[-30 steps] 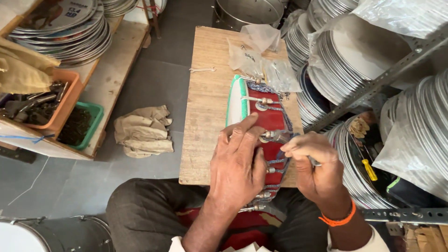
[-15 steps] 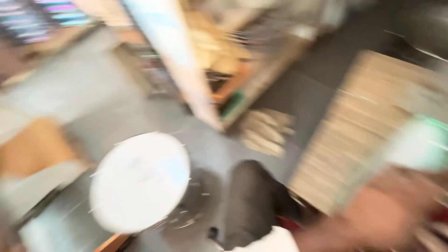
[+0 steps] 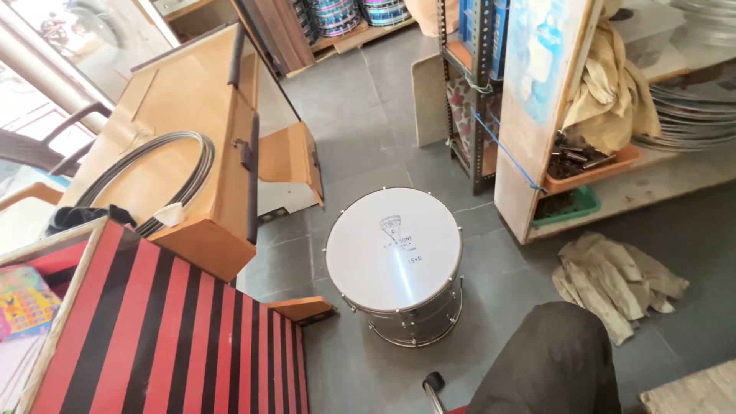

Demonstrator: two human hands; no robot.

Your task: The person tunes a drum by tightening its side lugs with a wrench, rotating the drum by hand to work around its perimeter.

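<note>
Drum (image 3: 393,257): in the head view, the only one there is, it stands upright on the grey tiled floor (image 3: 368,130), with its white skin facing up and chrome lugs round the shell. It is just ahead of the person's dark-trousered knee (image 3: 552,360) and does not touch it.

A second ago the camera looked straight down at both hands, busy over a red and green piece on a wooden surface. After a blurred swing, the head now faces away to the person's left. Only a corner of that wooden surface (image 3: 690,395) shows at the lower right edge, and the piece is out of frame. Neither the left hand nor the right hand is in view, so I cannot tell whether the fingers are released, clenched or holding anything. The look has gone to the drum and the floor about it, and nothing here shows the hands at work.

To the drum's left a red and black striped board (image 3: 161,337) leans close by, and behind it a wooden case (image 3: 192,130) carries a loop of metal hoops (image 3: 205,162). To the right, crumpled rags (image 3: 617,280) lie on the floor near the knee. Beyond them a shelf rack (image 3: 537,115) holds an orange tray (image 3: 586,165) of dark metal parts, with a green tray (image 3: 567,208) below it and a beige cloth (image 3: 613,84) draped above.
</note>
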